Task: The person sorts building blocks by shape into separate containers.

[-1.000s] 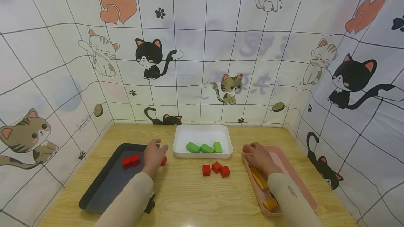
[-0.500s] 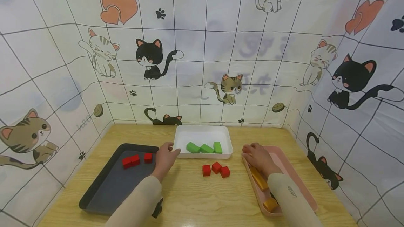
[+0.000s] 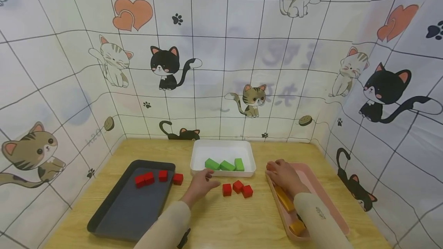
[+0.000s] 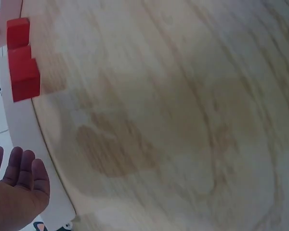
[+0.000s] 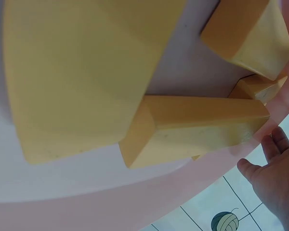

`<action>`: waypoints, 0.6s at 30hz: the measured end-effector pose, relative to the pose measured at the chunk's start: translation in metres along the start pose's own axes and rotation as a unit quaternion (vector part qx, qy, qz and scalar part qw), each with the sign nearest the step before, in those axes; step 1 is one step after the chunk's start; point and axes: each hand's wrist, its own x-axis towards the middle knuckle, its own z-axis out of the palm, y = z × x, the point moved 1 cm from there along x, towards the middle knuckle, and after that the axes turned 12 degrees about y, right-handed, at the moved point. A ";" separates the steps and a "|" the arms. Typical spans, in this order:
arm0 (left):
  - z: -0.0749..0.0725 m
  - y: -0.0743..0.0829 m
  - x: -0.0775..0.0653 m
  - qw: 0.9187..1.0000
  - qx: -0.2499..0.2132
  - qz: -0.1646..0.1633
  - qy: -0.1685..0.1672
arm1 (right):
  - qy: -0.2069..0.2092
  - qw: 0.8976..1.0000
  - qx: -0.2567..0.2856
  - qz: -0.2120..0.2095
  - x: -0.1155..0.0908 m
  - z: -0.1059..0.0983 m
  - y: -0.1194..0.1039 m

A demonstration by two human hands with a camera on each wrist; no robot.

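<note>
Three red blocks (image 3: 238,186) lie loose on the table (image 3: 238,226), in front of the white tray (image 3: 228,149). Hazard, in my judgement: the left hand (image 3: 200,187), near them with fingers relaxed and nothing held, could knock one block into its neighbours, because they sit so close together. Condition: cube-like, plain red, edges crisp, each turned differently. A fourth red block (image 3: 178,179) sits just outside the dark tray (image 3: 128,210). The right hand (image 3: 285,176) lies over the pink tray's (image 3: 308,176) far corner; whether it grips anything, I cannot tell
</note>
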 end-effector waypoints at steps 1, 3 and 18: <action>0.004 0.000 0.000 1.000 0.000 0.004 -0.008 | 0.001 1.000 0.002 0.000 0.000 0.000 0.000; 0.011 -0.001 -0.002 1.000 -0.002 0.003 -0.023 | 0.006 1.000 0.001 -0.006 0.000 0.000 0.000; 0.035 -0.003 -0.007 0.998 0.005 -0.022 -0.053 | 0.013 1.000 -0.001 -0.015 -0.002 0.001 0.000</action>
